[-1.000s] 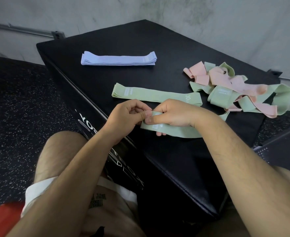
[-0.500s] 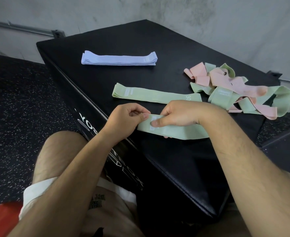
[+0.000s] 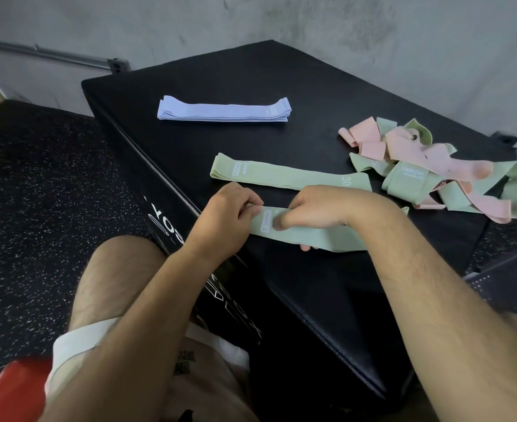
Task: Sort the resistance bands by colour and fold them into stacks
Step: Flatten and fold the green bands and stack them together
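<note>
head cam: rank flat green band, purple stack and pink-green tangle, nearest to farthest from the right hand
1. flat green band, just beyond the right hand, which grips the held green band.
2. pink-green tangle, off to its right.
3. purple stack, far back, to the left.

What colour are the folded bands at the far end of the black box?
Light purple. The neat folded stack shows clearly in the head view.

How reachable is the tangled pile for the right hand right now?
Probably yes, once freed: the right hand grips the green band, but nothing stands between it and the tangled pile just to its right.
</note>
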